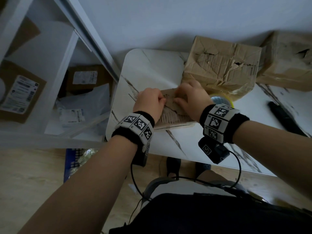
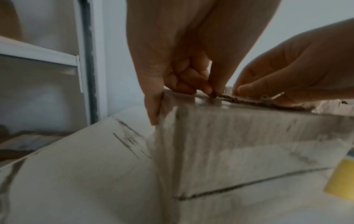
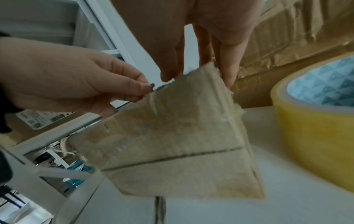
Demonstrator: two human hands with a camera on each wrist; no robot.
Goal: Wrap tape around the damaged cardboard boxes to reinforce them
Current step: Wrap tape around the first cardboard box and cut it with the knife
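Where the white marble-veined bench (image 1: 199, 149) meets the standing person's body, bare forearms reaching forward, each wrist banded in black cloth with square printed markers. Just beyond, a small flat cardboard box (image 1: 170, 115), fuzzy and frayed at its torn edges, corrugation exposed on the near face, lying on the bench under both hands. Left hand (image 1: 149, 103) curled, thumb and forefinger pinching at the seam on the box top, little finger pressed down along the box's left corner. Right hand (image 1: 190, 98) bent over the same seam, fingertips (image 2: 247, 89) pinching at the ragged edge, just beside the left. Tucked behind the right wrist, a roll of glossy yellowish tape (image 1: 222, 99) with a blue-patterned core, resting on the bench. Farther back, a large crumpled box (image 1: 219, 68), creased, split in dark tears, shiny tape over its lower edge. Beyond to the right, a second battered box (image 1: 287, 59). To the far right, a black elongated object (image 1: 285, 117), blurred.
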